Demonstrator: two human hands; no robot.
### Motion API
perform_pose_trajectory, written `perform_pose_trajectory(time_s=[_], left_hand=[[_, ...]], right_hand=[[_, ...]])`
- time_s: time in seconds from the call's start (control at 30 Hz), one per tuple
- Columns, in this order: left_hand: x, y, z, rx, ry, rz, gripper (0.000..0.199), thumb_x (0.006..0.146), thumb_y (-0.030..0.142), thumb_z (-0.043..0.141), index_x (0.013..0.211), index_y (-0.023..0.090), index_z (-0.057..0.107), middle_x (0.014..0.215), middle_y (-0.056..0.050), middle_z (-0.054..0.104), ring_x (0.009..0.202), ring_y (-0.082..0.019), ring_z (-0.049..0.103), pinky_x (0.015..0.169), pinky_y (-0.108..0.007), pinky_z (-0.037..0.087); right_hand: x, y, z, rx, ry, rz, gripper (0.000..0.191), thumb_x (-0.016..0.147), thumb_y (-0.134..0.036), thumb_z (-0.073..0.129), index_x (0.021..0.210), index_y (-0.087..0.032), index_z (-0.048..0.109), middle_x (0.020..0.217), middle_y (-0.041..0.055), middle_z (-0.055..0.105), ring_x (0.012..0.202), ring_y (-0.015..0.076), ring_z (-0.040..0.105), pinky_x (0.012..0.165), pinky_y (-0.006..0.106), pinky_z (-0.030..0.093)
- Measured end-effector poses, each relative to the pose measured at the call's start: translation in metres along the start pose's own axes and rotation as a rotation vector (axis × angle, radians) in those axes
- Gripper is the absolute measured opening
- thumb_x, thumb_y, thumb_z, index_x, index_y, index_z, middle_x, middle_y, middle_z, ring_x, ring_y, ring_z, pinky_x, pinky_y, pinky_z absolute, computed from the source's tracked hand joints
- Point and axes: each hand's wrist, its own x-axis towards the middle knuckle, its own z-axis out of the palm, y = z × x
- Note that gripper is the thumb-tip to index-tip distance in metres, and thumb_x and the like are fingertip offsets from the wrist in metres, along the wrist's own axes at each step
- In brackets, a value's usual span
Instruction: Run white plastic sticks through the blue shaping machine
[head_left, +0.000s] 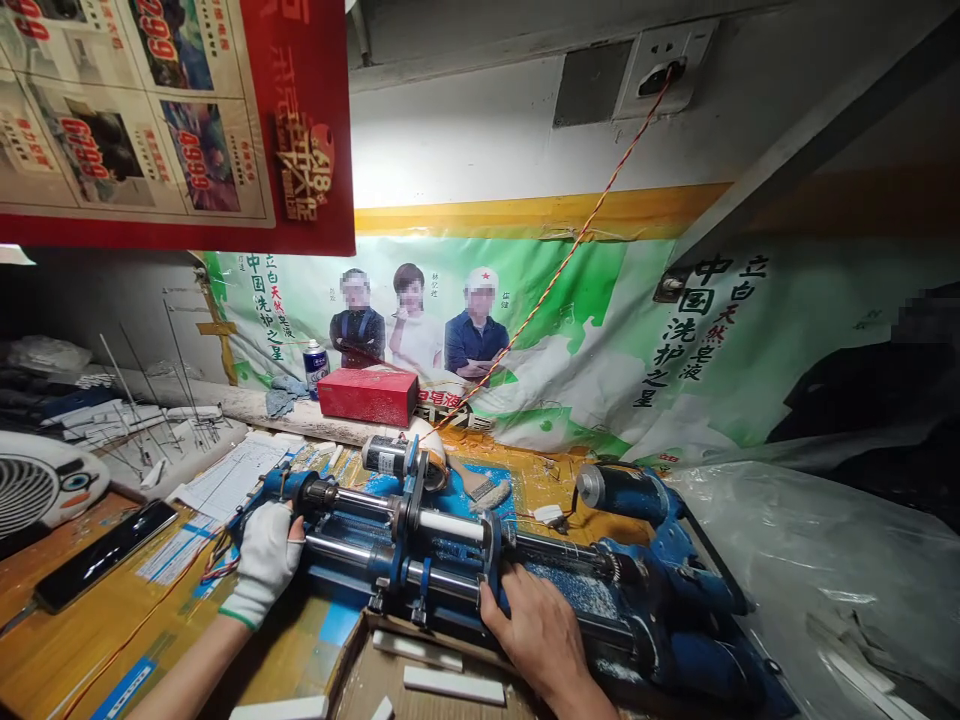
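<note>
A blue bench machine [675, 545] with steel guide rails [352, 555] and a small motor [386, 455] lies across the table. A white rod [450, 525] is mounted between two upright brackets on it. My left hand [266, 560], in a white glove with its fingertips bare, is closed at the machine's left end; what its hidden fingers hold cannot be made out. My bare right hand [536, 625] grips the right bracket [491, 555] by the front rail, thumb in front. White bars [454, 685] lie in a shallow cardboard tray [349, 660] before the machine.
A brush [487, 490] and white dust lie behind the rails. Further back stand a red box [367, 397] and a spray can [316, 368]. At left are a phone [105, 555], a fan [49, 485] and papers [240, 475]. A twisted cord [570, 250] descends from the wall socket.
</note>
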Motion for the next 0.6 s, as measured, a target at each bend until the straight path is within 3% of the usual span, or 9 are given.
perform_pose_trajectory(time_s=[0.1,0.17,0.23,0.27,0.33,0.4,0.5,0.53,0.6], left_hand=[[-0.003,0.017,-0.013,-0.052,0.095,-0.175,0.046,0.08,0.052,0.045,0.104,0.013,0.05,0.092,-0.01,0.057,0.088,-0.025,0.055,0.082,-0.039,0.044],[0.001,0.053,-0.025,-0.122,0.163,-0.225,0.067,0.073,0.058,0.055,0.119,0.011,0.041,0.11,-0.014,0.052,0.101,-0.028,0.051,0.088,-0.043,0.042],[0.013,0.104,-0.035,-0.28,0.123,-0.13,0.076,0.069,0.054,0.062,0.127,0.014,0.035,0.121,-0.015,0.048,0.111,-0.029,0.046,0.097,-0.045,0.037],[0.022,0.131,-0.039,-0.348,0.058,-0.011,0.072,0.07,0.05,0.063,0.128,0.017,0.035,0.121,-0.014,0.049,0.114,-0.029,0.045,0.101,-0.047,0.032],[0.041,0.182,-0.044,-0.46,-0.19,0.239,0.039,0.079,0.035,0.055,0.116,0.023,0.049,0.107,-0.01,0.059,0.109,-0.027,0.049,0.104,-0.052,0.022],[0.051,0.218,-0.047,-0.526,-0.375,0.274,0.02,0.085,0.022,0.041,0.092,0.022,0.06,0.086,-0.009,0.062,0.093,-0.023,0.056,0.099,-0.05,0.028],[0.042,0.24,-0.05,-0.702,-0.526,0.106,0.02,0.086,0.027,0.041,0.081,0.02,0.059,0.076,-0.008,0.061,0.08,-0.021,0.057,0.083,-0.041,0.04],[0.034,0.242,-0.05,-0.869,-0.625,-0.015,0.018,0.085,0.032,0.045,0.084,0.02,0.058,0.078,-0.007,0.062,0.079,-0.021,0.058,0.079,-0.037,0.043],[0.018,0.242,-0.048,-1.324,-0.901,-0.403,0.022,0.079,0.041,0.055,0.088,0.02,0.056,0.082,-0.005,0.063,0.079,-0.02,0.06,0.073,-0.033,0.046]], right_hand=[[0.0,0.0,0.003,-0.006,0.01,-0.008,0.025,0.089,-0.035,0.041,0.077,-0.02,0.057,0.07,0.0016,0.057,0.068,0.0156,0.052,0.067,0.029,0.027],[0.001,-0.002,0.004,-0.015,0.017,-0.008,0.026,0.089,-0.035,0.04,0.078,-0.02,0.059,0.07,0.002,0.057,0.068,0.0159,0.052,0.068,0.03,0.027],[0.003,-0.004,0.003,-0.033,0.006,0.003,0.027,0.089,-0.034,0.04,0.079,-0.02,0.06,0.07,0.0022,0.058,0.068,0.0161,0.053,0.068,0.03,0.027],[0.003,-0.003,0.002,-0.045,-0.012,0.007,0.027,0.089,-0.034,0.04,0.079,-0.02,0.06,0.07,0.0023,0.058,0.068,0.0161,0.053,0.068,0.03,0.027],[0.002,0.002,-0.005,-0.073,-0.069,0.004,0.027,0.088,-0.036,0.041,0.079,-0.02,0.061,0.07,0.0023,0.059,0.067,0.0163,0.054,0.068,0.03,0.028],[-0.001,0.013,-0.013,-0.094,-0.124,0.001,0.027,0.087,-0.038,0.042,0.079,-0.02,0.061,0.071,0.0023,0.06,0.067,0.0168,0.055,0.069,0.03,0.029],[-0.009,0.035,-0.022,-0.071,-0.16,0.006,0.028,0.088,-0.038,0.041,0.079,-0.021,0.06,0.072,0.0016,0.062,0.068,0.0165,0.056,0.069,0.029,0.03],[-0.011,0.04,-0.024,-0.053,-0.163,0.009,0.028,0.088,-0.038,0.04,0.079,-0.021,0.06,0.073,0.0014,0.062,0.069,0.0162,0.057,0.068,0.029,0.03],[-0.014,0.044,-0.025,-0.02,-0.171,0.01,0.029,0.089,-0.039,0.04,0.079,-0.02,0.06,0.073,0.0013,0.062,0.069,0.0157,0.057,0.065,0.028,0.03]])
